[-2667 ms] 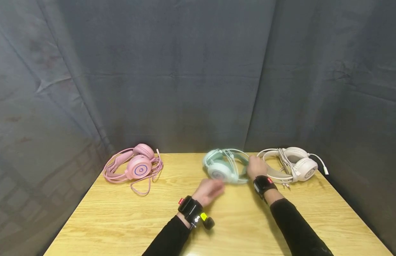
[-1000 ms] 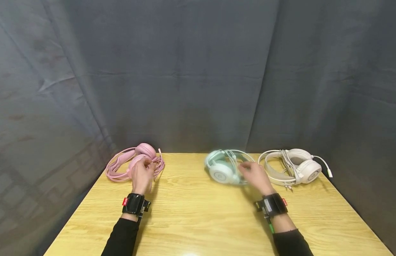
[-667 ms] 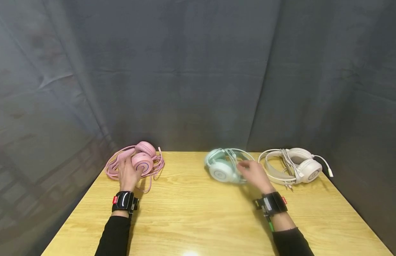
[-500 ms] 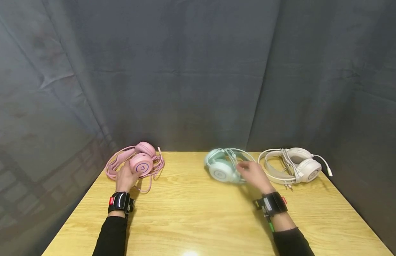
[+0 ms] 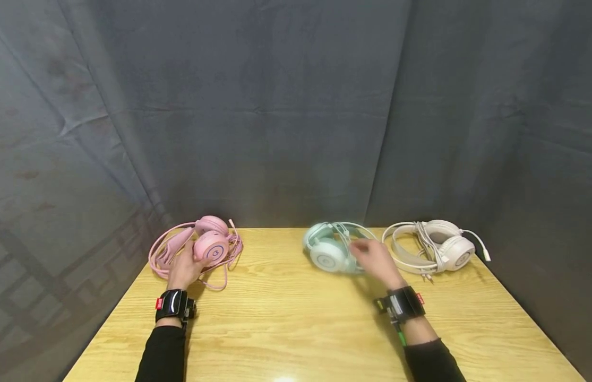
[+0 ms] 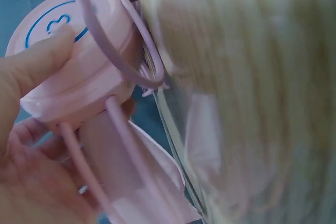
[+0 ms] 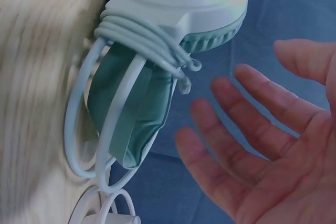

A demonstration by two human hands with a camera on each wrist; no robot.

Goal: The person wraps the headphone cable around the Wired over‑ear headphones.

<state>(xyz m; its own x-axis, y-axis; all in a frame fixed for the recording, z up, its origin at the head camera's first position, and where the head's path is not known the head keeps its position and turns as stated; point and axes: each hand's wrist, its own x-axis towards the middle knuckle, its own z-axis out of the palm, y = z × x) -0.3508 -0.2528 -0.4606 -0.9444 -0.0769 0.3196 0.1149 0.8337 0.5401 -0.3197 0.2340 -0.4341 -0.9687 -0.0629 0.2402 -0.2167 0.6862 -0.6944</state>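
Surface (image 5: pixel 296 323): pale wood, its near half crossed by two black-sleeved forearms, each with a black wrist strap.
Left hand (image 5: pixel 183 269): at the left, gripping the pink headset; in the left wrist view the thumb (image 6: pixel 37 66) lies across the face of one earcup and the fingers curl under it.
Pink headset (image 5: pixel 207 246): at the far left of the surface, just ahead of the left hand, its earcup face tilted toward the camera, its pink cable (image 5: pixel 214 284) looping loose on the wood beside it.
Right hand (image 5: pixel 374 260): right of centre, fingers straight and spread, holding nothing; it hovers just beside the green headset, and the right wrist view shows a gap between them.
Green headset (image 5: pixel 326 249): far centre, just left of the right hand, lying on its side with a pale cable wound round the band.
White headset (image 5: pixel 444 246): far right, beyond and right of the right hand, untouched, cable wound round it.
Backdrop (image 5: pixel 276 116): dark grey cloth behind the surface.
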